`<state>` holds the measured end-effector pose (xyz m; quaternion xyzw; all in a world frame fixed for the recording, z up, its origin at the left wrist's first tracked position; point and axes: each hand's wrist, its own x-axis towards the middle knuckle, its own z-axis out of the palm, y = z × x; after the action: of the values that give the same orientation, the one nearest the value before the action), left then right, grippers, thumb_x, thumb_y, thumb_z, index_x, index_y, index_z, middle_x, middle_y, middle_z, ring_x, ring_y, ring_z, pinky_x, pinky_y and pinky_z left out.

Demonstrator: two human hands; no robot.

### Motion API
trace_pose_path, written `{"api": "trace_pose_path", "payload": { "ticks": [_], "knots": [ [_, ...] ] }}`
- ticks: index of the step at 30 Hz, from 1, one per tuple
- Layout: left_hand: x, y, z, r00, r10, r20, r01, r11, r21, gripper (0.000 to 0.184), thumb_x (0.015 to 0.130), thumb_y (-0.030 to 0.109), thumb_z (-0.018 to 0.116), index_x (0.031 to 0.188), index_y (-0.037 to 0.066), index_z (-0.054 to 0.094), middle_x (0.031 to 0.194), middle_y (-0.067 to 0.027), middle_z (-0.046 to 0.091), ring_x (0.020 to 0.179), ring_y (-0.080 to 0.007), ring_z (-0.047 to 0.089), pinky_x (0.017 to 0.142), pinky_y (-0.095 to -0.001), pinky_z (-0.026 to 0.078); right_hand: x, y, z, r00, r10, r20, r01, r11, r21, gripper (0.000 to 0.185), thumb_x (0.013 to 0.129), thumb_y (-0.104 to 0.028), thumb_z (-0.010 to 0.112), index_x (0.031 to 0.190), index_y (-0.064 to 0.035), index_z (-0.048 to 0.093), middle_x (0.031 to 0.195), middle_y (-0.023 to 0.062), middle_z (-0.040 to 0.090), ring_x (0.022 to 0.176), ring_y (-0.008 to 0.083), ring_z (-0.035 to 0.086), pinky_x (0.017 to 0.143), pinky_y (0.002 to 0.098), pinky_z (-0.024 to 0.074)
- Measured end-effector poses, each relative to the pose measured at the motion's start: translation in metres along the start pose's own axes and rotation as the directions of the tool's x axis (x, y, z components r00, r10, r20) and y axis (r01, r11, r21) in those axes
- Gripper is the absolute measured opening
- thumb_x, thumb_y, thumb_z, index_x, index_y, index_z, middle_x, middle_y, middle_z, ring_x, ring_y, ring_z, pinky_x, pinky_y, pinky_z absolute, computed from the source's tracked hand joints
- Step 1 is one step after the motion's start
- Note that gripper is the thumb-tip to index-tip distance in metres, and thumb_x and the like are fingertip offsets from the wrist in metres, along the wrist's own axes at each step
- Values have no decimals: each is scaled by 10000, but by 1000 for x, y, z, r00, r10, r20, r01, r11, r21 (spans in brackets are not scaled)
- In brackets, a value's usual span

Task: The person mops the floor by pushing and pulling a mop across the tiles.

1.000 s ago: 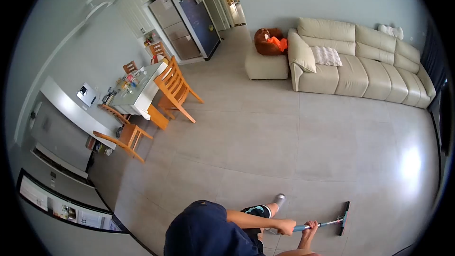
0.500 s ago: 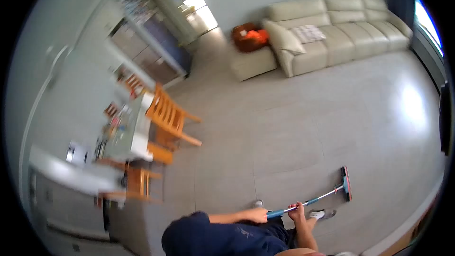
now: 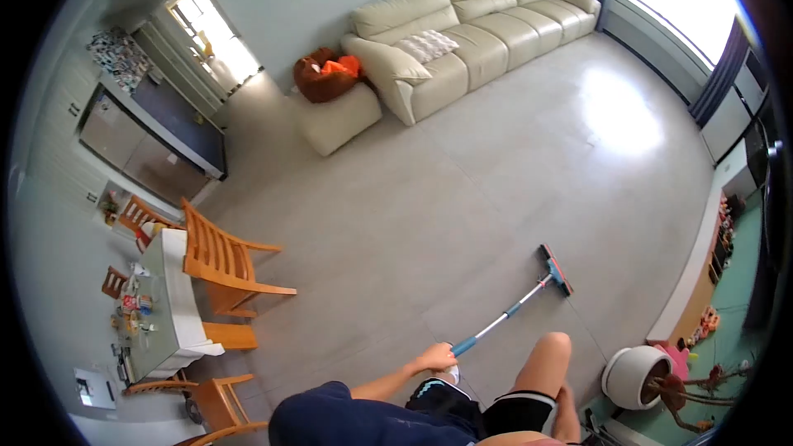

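Note:
My left hand (image 3: 435,357) is closed around the blue grip end of a long-handled squeegee (image 3: 512,311). Its pole is silver and blue, running up and to the right to a wide teal, red and black head (image 3: 556,270) on the grey floor. My right hand (image 3: 566,419) is off the pole, low beside my bent right knee (image 3: 545,357). Its fingers are mostly hidden behind the leg.
A white plant pot (image 3: 632,376) stands close on my right, near a low ledge with small toys. Wooden chairs (image 3: 223,264) and a glass-topped table (image 3: 161,314) are on the left. Across the floor are a cream sofa (image 3: 496,41) and an ottoman (image 3: 340,120) bearing a brown bag.
My right hand has let go of the pole and dropped beside my leg. My left hand still grips it. The view has swung right, bringing the plant pot in, and my right knee has come up.

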<state>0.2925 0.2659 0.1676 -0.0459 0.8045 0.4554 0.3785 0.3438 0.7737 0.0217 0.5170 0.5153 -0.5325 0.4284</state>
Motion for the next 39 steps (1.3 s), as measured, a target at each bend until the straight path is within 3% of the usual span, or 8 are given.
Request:
{"api": "trace_pose_path", "payload": {
  "ticks": [8, 19, 20, 23, 27, 31, 34, 39],
  "knots": [
    [-7, -4, 6, 994, -72, 84, 81, 990, -116, 210, 643, 192, 559, 603, -12, 528, 491, -113, 540, 393, -209, 548, 369, -327, 454, -27, 171, 15, 990, 139, 27, -141, 976, 165, 263, 808, -293, 464, 875, -53, 549, 717, 109, 569, 555, 243, 538, 512, 371, 453],
    [11, -31, 0, 980, -25, 196, 65, 977, -202, 300, 718, 269, 630, 585, 34, 498, 460, -44, 476, 347, -130, 467, 310, -268, 337, 97, 125, 78, 933, -165, 321, 87, 966, 245, 342, 786, -369, 490, 945, -67, 515, 681, 94, 526, 511, 233, 504, 492, 362, 462],
    [12, -34, 3, 984, -12, 178, 55, 969, -239, 306, 718, 266, 630, 570, 40, 486, 449, -40, 467, 341, -126, 458, 307, -267, 331, 46, 95, 117, 962, -219, -162, 235, 968, 90, 344, 773, -293, 496, 980, -19, 505, 653, 84, 503, 488, 235, 477, 455, 365, 434],
    [10, -32, 12, 980, -13, 200, 84, 932, -353, 308, 719, 229, 628, 531, 59, 453, 425, -35, 451, 328, -109, 434, 297, -254, 311, 58, 44, 162, 847, -517, -126, 364, 735, -572, 468, 784, -305, 474, 1103, 31, 409, 1031, 191, 542, 851, 324, 560, 632, 454, 464],
    [0, -42, 60, 954, -107, 281, 224, 876, -426, 174, 701, 93, 580, 583, 27, 470, 468, -51, 481, 362, -111, 463, 308, -267, 340, 46, 7, 264, 940, -288, 186, 267, 955, 129, 667, 776, -549, 493, 1294, -195, 268, 1188, 163, 407, 1010, 328, 486, 746, 532, 448],
    [-5, -55, 66, 948, -132, 291, 250, 873, -419, 168, 707, 108, 578, 603, 59, 455, 460, -29, 466, 346, -95, 455, 287, -232, 315, 4, 2, 351, 951, -275, 140, 113, 732, 671, 384, 833, -309, 521, 1095, -114, 319, 843, 130, 489, 654, 261, 535, 605, 443, 503],
    [-11, -69, 65, 960, -112, 258, 217, 878, -427, 176, 712, 125, 593, 619, 73, 453, 456, -18, 458, 334, -81, 442, 274, -213, 300, 21, 19, 382, 904, -428, -10, 356, 739, 572, 207, 838, -174, 511, 918, -58, 360, 655, 90, 455, 534, 199, 497, 447, 371, 460],
    [-2, -138, 79, 955, -94, 282, 233, 827, -512, 222, 744, 169, 637, 656, 66, 461, 477, 3, 443, 312, -68, 397, 254, -206, 284, 41, 53, 388, 761, -586, 278, 75, 505, 860, 212, 824, -153, 561, 912, -97, 376, 611, 28, 436, 453, 130, 430, 402, 232, 414]
  ]
}}
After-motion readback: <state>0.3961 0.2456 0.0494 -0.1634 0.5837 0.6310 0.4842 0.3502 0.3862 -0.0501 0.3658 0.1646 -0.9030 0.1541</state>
